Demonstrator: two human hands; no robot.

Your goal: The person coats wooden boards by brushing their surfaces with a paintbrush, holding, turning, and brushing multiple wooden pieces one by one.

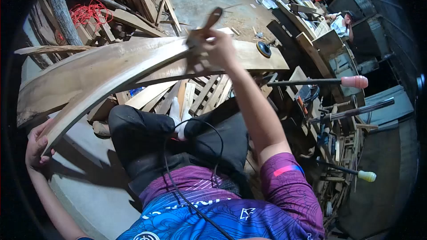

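A long, curved strip of pale wood [104, 90] runs from the lower left up to the centre, over a wide wooden board [66, 72]. My left hand [39, 146] is closed around the strip's lower end. Near its upper end my right hand [218, 46] grips a wooden tool [212, 20] whose dark handle points up; the tool's lower part is blurred by motion. A round black-rimmed disc [263, 49] lies on the board's right end.
Clamps with a pink handle [354, 82] and a yellow handle [367, 176] stick out at the right. Stacked timber [133, 0] and red string [86, 14] are at the upper left. Another person [342, 24] sits at the upper right. Slats lie below the board.
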